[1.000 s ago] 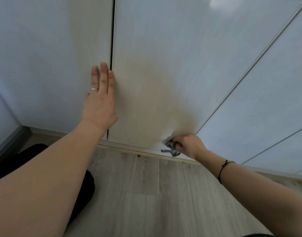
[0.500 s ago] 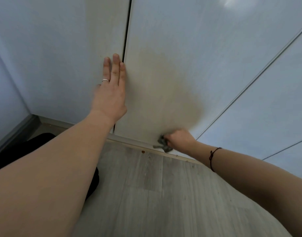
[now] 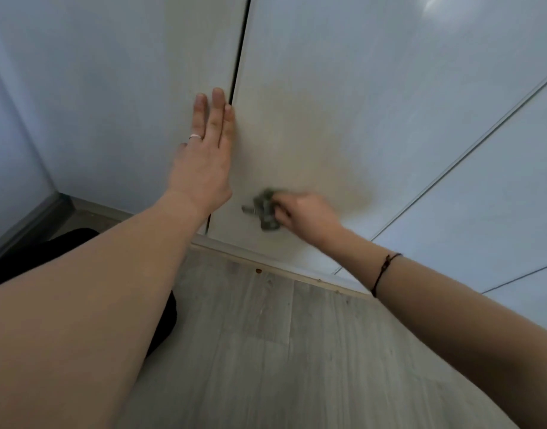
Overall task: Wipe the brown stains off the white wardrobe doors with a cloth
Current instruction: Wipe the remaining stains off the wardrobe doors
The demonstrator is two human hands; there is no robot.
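Observation:
A faint brown stain [image 3: 315,150] spreads over the lower part of the middle white wardrobe door [image 3: 343,72]. My right hand [image 3: 306,216] grips a crumpled grey-green cloth [image 3: 266,210] and holds it against that door near its bottom left corner, below the stain. My left hand [image 3: 205,156] lies flat with straight fingers on the left door [image 3: 126,88], right beside the dark gap between the two doors. A ring sits on one finger.
Grey wood-look floor [image 3: 266,351] runs below the doors, with a pale plinth [image 3: 266,258] along their base. A small orange speck [image 3: 258,270] lies by the plinth. My dark-clad leg [image 3: 34,258] is at the left. Another door [image 3: 482,196] stands to the right.
My right hand has carried the cloth up and to the left across the door, away from the bottom edge. My left hand stays pressed beside the gap.

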